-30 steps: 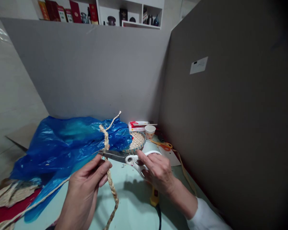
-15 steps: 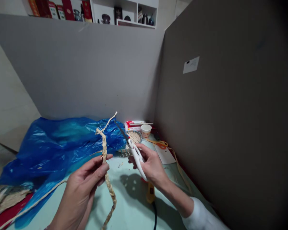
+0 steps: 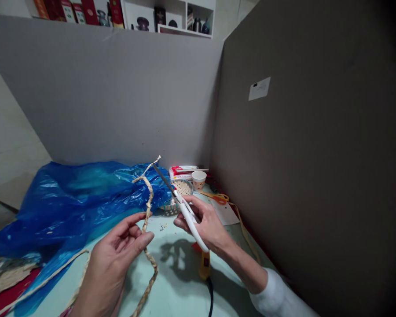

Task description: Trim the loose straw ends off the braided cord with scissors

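Note:
Between the thumb and fingers of my left hand [image 3: 119,251] runs a braided straw cord [image 3: 151,260], its upper part standing above the hand and its lower part hanging toward the bottom edge. A thin loose strand sticks out from the braid's top, up and to the right. My right hand [image 3: 206,224] grips white-handled scissors [image 3: 188,215] with dark blades. The blade tips are at the loose strand; whether they touch it I cannot tell.
Crumpled blue plastic [image 3: 82,193] covers the left back. Behind the scissors are a woven basket [image 3: 181,188], a paper cup [image 3: 199,179] and orange scissors [image 3: 219,198]. A yellow corded tool [image 3: 205,265] lies below my right hand. Grey panels [image 3: 135,97] enclose the table.
The scissors' tips have shifted left onto the line of the loose strand. The braid's upper part has turned and bends more to the right; my left fingers have loosened slightly around it.

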Demonstrator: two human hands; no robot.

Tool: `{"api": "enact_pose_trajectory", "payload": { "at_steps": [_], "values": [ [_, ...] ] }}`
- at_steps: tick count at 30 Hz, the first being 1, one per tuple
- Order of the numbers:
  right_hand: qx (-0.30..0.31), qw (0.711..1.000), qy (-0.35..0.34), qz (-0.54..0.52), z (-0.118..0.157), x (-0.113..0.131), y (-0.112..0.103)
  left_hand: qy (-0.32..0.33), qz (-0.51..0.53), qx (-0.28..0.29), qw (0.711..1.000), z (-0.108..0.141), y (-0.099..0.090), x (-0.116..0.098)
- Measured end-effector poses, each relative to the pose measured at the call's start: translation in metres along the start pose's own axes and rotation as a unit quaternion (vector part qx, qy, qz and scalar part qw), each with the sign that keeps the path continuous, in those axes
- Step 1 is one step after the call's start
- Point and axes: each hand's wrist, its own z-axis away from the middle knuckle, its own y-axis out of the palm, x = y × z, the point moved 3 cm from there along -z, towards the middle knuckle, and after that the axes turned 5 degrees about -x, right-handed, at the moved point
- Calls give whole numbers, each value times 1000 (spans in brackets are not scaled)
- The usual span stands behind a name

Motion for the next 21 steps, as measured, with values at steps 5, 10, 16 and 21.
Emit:
{"api": "enact_pose_trajectory", "payload": {
  "at_steps": [5,10,16,21],
  "values": [
    [37,959,-220,175,3,5,-13,41,-51,-32,997,-7,-3,-4],
    [53,883,-333,327,6,2,-15,49,-74,-58,994,-10,0,-6],
    [46,830,-343,437,5,-5,-15,70,-90,-105,988,-10,-5,-5],
    [50,820,-331,463,4,-9,-17,53,-35,-98,993,-14,-4,1]
  ]
}}
